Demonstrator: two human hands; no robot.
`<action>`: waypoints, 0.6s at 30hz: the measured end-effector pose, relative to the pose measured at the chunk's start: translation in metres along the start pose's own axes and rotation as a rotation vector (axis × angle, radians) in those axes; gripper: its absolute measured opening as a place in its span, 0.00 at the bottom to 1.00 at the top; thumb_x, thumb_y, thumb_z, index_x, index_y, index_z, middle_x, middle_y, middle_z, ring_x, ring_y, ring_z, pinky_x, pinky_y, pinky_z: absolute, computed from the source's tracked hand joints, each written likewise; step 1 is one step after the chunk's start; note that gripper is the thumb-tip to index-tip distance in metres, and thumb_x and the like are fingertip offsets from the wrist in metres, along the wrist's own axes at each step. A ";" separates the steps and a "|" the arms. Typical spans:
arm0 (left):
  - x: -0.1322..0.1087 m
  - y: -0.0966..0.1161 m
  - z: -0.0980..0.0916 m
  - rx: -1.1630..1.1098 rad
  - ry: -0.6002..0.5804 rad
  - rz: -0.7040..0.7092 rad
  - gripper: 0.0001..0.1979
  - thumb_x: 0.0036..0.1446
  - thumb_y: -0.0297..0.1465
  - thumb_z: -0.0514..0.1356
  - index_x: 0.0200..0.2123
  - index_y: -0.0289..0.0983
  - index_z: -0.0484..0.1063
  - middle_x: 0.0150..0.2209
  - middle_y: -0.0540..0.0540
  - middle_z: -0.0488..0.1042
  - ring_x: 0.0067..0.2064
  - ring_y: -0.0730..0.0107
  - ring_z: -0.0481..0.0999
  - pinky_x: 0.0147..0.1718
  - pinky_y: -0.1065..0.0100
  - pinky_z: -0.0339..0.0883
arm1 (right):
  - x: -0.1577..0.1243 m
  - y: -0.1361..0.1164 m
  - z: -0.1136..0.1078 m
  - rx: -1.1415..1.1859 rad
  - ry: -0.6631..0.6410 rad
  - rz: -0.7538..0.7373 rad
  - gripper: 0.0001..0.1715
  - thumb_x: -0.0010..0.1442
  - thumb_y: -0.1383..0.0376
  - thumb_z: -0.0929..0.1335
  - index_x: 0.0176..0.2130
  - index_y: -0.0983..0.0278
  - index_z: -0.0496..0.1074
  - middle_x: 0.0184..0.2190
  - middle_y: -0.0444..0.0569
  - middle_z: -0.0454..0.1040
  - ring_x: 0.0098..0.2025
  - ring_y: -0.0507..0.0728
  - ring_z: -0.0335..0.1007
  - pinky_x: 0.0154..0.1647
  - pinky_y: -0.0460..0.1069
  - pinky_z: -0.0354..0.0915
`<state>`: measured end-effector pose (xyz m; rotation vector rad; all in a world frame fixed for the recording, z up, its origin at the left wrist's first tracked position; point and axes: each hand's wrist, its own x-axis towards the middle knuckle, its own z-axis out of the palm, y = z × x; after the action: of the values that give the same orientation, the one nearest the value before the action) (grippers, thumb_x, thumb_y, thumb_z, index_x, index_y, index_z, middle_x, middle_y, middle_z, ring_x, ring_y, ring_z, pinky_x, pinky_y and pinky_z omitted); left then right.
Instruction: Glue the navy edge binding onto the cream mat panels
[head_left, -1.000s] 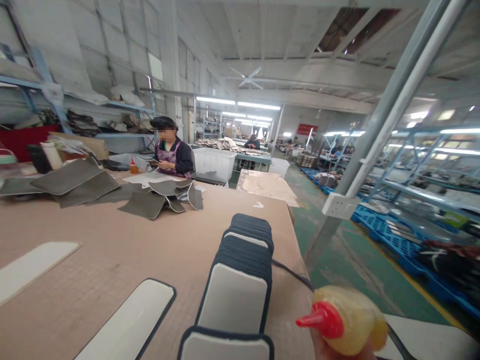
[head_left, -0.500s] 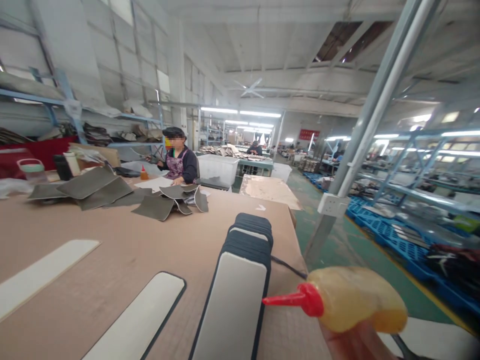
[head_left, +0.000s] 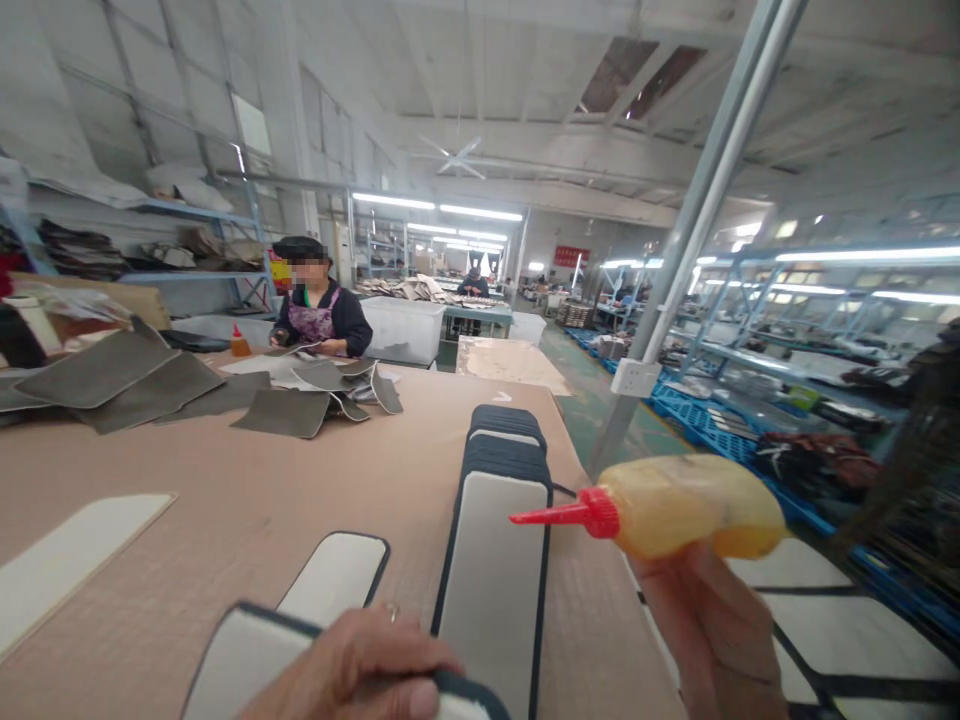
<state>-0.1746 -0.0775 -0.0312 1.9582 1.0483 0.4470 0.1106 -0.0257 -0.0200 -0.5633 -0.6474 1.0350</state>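
My right hand [head_left: 712,630] grips a soft yellow glue bottle [head_left: 690,520] with a red pointed nozzle [head_left: 559,516], held level with the tip pointing left over the table's right edge. My left hand [head_left: 360,672] is at the bottom edge, fingers closed on a white pad with a dark rim [head_left: 247,660]. Just right of it a stepped row of the same dark-rimmed white pads [head_left: 499,520] runs away from me. Another such pad [head_left: 337,575] lies flat on the brown table [head_left: 225,490].
Grey-green fabric pieces [head_left: 142,385] are piled at the table's far left, where a seated person [head_left: 319,310] works. A bare white strip [head_left: 67,555] lies at left. A slanted steel post [head_left: 675,250], blue pallets and racks stand to the right. White panels [head_left: 832,620] lie at lower right.
The glue bottle has risen and turned level, nozzle pointing left. My left hand has come into view at the bottom, holding a pad. The view has swung a little to the right.
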 end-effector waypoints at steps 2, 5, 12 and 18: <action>0.005 0.008 -0.025 0.073 0.034 -0.037 0.17 0.59 0.41 0.55 0.45 0.42 0.79 0.39 0.46 0.79 0.42 0.62 0.73 0.43 0.69 0.65 | 0.005 0.001 0.001 -0.028 -0.065 0.006 0.32 0.41 0.59 0.79 0.48 0.50 0.75 0.51 0.45 0.76 0.55 0.65 0.70 0.64 0.65 0.56; 0.018 0.014 -0.058 0.180 0.043 -0.060 0.16 0.53 0.33 0.61 0.46 0.41 0.78 0.36 0.47 0.77 0.37 0.66 0.73 0.38 0.71 0.64 | 0.015 0.001 0.005 -0.080 -0.145 0.043 0.29 0.39 0.59 0.79 0.44 0.52 0.78 0.44 0.49 0.80 0.45 0.67 0.76 0.57 0.65 0.65; 0.059 0.002 -0.087 0.164 -0.236 0.291 0.07 0.55 0.32 0.63 0.31 0.38 0.81 0.26 0.50 0.75 0.28 0.73 0.69 0.29 0.75 0.61 | 0.024 0.008 0.038 -0.130 -0.396 0.141 0.28 0.35 0.62 0.80 0.39 0.50 0.79 0.37 0.46 0.82 0.36 0.63 0.79 0.54 0.60 0.67; 0.076 0.005 -0.088 0.013 -0.338 0.386 0.13 0.53 0.42 0.65 0.32 0.38 0.83 0.24 0.49 0.77 0.25 0.72 0.70 0.26 0.75 0.63 | 0.026 0.011 0.042 -0.165 -0.456 0.222 0.29 0.40 0.62 0.79 0.45 0.50 0.77 0.40 0.45 0.81 0.40 0.64 0.78 0.53 0.62 0.68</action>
<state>-0.1839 0.0279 0.0180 2.1589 0.4620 0.2987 0.0828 0.0071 0.0064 -0.5545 -1.0976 1.3433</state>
